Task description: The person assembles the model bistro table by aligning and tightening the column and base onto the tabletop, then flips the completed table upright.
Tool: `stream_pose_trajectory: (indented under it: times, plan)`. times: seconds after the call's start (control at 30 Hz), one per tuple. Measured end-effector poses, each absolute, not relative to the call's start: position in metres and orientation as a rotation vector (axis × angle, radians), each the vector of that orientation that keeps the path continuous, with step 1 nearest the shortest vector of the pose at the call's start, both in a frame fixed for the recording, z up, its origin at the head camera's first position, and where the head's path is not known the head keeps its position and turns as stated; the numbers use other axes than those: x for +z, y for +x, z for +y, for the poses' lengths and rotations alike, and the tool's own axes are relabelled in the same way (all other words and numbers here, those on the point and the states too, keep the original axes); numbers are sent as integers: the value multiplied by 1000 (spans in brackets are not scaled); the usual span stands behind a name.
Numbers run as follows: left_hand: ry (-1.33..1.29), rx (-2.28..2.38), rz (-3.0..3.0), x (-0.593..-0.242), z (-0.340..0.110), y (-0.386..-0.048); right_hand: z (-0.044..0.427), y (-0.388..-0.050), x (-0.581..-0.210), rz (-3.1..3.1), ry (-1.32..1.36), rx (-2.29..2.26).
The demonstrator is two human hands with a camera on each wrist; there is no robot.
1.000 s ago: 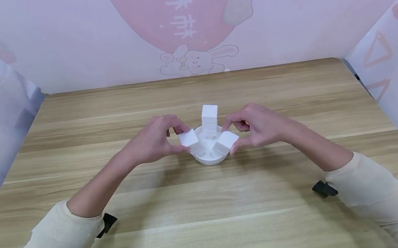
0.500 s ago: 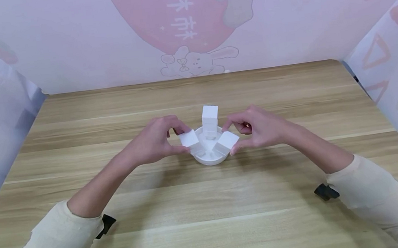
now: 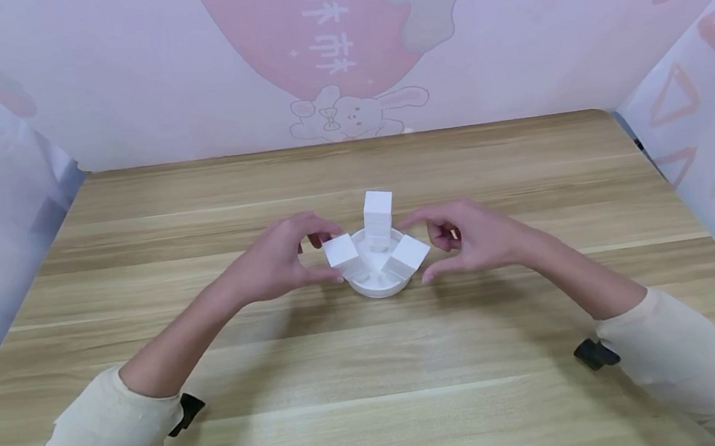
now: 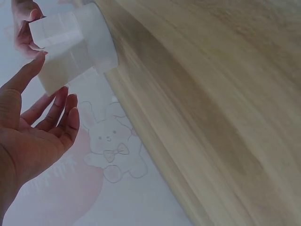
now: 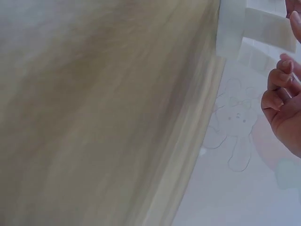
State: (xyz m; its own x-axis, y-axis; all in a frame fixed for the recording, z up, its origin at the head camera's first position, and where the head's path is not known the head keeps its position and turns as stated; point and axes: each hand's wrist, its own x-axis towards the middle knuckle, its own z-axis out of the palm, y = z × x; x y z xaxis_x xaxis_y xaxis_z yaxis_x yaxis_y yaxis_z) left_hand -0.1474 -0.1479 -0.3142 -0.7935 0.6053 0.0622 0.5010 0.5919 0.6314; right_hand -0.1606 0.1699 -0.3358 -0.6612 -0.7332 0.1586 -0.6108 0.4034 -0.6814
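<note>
A round white dish (image 3: 380, 292) sits at mid-table with three white rectangular blocks standing in it. The rear block (image 3: 378, 209) is upright; the left block (image 3: 342, 252) and the right block (image 3: 406, 256) lean outward. My left hand (image 3: 278, 258) is spread around the left block, thumb and fingertips at its sides; whether they touch is hard to tell. Beside the right block is my right hand (image 3: 481, 235), its thumb and index finger apart from it and nothing held. The left wrist view shows the left block (image 4: 61, 68) between thumb and fingers.
The wood-grain table (image 3: 377, 397) extends around the dish. A pale printed backdrop (image 3: 149, 77) with a rabbit drawing stands behind it, and pale sheets hang on both sides. Each sleeve has a small dark device (image 3: 596, 354) near the cuff.
My right thumb and index finger have let go of the right block and moved off to the right. The left thumb has spread slightly away from the left block. The blocks keep their places.
</note>
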Motion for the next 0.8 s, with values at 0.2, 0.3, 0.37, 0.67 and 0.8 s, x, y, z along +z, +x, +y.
stream_pose_trajectory:
  times: [0.2,0.3,0.37,0.67,0.8]
  plan:
    - [857,937,2682,-329,-152,-155,175,-163,-351,2578,-1039,-1065]
    - [840,894,2678,-337,-150,-160,171,-163,-358,2591,-954,-1063]
    - [834,884,2664,-341,-148,-163,168,-163,-361,2580,-909,-1062]
    - [834,916,2604,-355,-137,-169,156,-164,-367,2593,-825,-990]
    - [826,900,2625,-359,-133,-169,152,-163,-365,2622,-851,-962]
